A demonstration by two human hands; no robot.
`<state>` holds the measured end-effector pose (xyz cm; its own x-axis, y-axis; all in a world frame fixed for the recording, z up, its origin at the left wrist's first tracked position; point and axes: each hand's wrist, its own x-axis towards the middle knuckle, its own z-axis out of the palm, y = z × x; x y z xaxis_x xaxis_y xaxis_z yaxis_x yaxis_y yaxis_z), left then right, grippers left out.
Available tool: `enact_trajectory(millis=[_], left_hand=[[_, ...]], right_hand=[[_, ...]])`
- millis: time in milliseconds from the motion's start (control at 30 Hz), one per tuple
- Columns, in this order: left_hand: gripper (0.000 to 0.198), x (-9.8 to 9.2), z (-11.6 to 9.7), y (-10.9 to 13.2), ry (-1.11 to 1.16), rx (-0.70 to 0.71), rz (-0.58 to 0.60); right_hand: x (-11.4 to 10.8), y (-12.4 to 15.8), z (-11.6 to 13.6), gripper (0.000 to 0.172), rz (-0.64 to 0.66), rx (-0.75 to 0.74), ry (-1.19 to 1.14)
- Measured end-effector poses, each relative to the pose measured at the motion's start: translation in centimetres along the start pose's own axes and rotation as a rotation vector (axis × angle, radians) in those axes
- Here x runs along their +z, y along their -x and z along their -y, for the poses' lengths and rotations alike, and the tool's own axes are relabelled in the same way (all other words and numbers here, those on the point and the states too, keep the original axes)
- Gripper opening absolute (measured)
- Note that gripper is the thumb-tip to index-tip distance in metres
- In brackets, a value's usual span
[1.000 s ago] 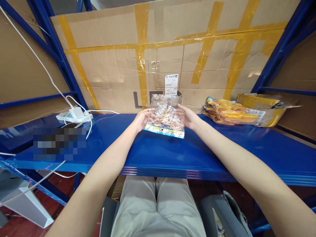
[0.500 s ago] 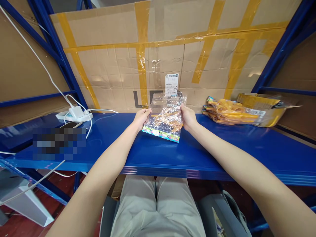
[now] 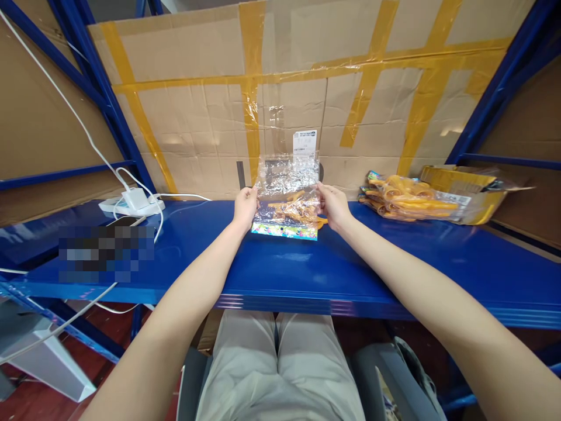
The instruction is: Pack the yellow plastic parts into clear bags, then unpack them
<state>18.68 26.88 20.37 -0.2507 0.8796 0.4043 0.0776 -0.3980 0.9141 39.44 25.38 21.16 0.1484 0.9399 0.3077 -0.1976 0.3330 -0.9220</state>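
Between my hands is a clear plastic bag (image 3: 287, 175), with a colourful printed strip along its lower edge. My left hand (image 3: 245, 207) is closed on the bag's left edge. The right edge is pinched by my right hand (image 3: 335, 206). Orange-yellow items (image 3: 298, 204) show through the film, and one pokes out near my right fingers; their exact kind is hard to make out. Behind the bag a white printed label (image 3: 304, 144) stands against the cardboard, its lower part covered by the bag.
More bagged orange items (image 3: 407, 199) lie at the right, against an open taped carton (image 3: 475, 196). A white power strip (image 3: 131, 203) with cables sits on the left of the blue shelf (image 3: 280, 280), near a blurred dark object (image 3: 105, 251). Taped cardboard (image 3: 197, 128) forms the back.
My hands have raised and levelled the bag, shifting its upper part left and away from me. It now covers more of the label. An orange piece sticks out further at its right.
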Motion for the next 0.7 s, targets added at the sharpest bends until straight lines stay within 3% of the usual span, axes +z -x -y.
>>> enact_trajectory(millis=[100,233,500,700], left_hand=[[0.035,-0.3,0.0,-0.4,-0.001,-0.009,-0.089],[0.033,-0.5,0.3,-0.8,-0.054,0.015,-0.127],[0.030,-0.7,0.9,-1.2,-0.144,0.175,-0.065],[0.031,-0.3,0.3,-0.8,-0.016,0.039,-0.075]], right_hand=[[0.2,0.3,0.0,0.027,0.054,0.017,0.060],[0.3,0.3,-0.4,0.026,0.007,-0.067,0.137],[-0.2,-0.7,-1.4,0.024,-0.027,-0.203,0.225],[-0.2,-0.8,-1.3,0.023,0.021,-0.214,0.278]])
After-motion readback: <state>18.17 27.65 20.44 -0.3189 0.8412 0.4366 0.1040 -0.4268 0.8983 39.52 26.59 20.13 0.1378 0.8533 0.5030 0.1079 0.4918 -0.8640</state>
